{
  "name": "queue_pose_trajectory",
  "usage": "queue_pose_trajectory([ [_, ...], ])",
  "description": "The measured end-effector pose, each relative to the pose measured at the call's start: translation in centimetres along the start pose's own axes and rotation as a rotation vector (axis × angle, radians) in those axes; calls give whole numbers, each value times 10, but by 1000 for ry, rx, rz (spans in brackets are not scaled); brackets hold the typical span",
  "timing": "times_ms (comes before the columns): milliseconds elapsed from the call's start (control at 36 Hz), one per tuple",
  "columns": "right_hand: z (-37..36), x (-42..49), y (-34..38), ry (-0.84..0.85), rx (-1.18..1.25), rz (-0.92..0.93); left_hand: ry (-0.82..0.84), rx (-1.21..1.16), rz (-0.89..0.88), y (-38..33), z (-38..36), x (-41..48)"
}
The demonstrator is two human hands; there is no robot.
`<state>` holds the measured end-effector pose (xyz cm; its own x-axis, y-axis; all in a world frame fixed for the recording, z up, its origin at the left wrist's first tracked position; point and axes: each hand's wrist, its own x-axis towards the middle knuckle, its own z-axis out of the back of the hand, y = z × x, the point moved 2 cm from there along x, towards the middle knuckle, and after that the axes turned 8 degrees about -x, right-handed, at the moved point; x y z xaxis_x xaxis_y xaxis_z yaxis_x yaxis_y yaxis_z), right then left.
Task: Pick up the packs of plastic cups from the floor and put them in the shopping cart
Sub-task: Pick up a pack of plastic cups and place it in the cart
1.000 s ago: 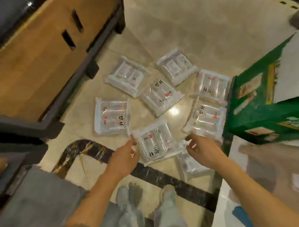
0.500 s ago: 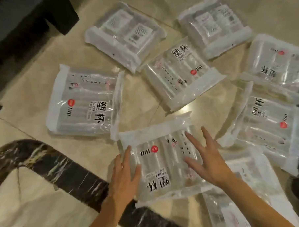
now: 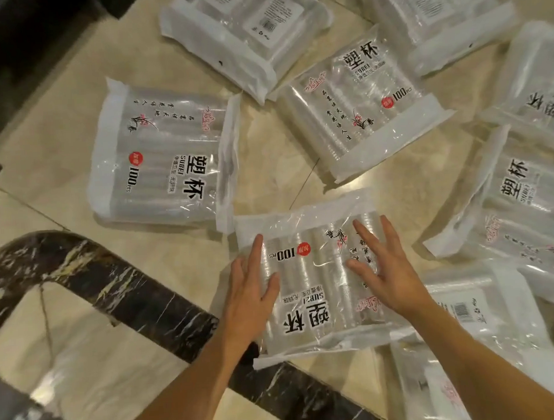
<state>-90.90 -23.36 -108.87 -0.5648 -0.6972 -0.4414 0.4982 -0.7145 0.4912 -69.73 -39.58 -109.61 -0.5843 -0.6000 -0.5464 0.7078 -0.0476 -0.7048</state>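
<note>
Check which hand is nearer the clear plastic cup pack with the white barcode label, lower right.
Right. Right hand sits beside that barcode pack; left hand is farther, across the clear pack under both hands.

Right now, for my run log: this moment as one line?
phase: pre-grasp | left hand: open, on nearest pack | right hand: open, on same pack | pack: lying on floor | cart: not in view

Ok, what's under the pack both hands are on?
The pack lies partly over the dark marble strip and, at right, another pack; whatever is beneath its middle is covered.
</note>
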Motion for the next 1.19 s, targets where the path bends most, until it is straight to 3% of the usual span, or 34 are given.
queue_pose_trajectory([
  [139, 52, -53, 55, -25, 15, -22, 1, -69, -26, -46, 51, -49],
  [278, 149, -110, 143, -58, -4, 21, -50, -103, -92, -124, 134, -126],
  [583, 412, -216, 435, -224, -21, 293, -339, -61, -279, -355, 414, -316],
  [750, 509, -274, 577, -294, -39, 476, -516, -54, -363, -437, 540, -421],
  [917, 556, -317, 688, -302, -91, 697, -667, -70, -381, -467, 623, -524],
  [1194, 537, -361, 827, -35, -129, 1102, -1031, -81, -186, -432, 663, -664],
])
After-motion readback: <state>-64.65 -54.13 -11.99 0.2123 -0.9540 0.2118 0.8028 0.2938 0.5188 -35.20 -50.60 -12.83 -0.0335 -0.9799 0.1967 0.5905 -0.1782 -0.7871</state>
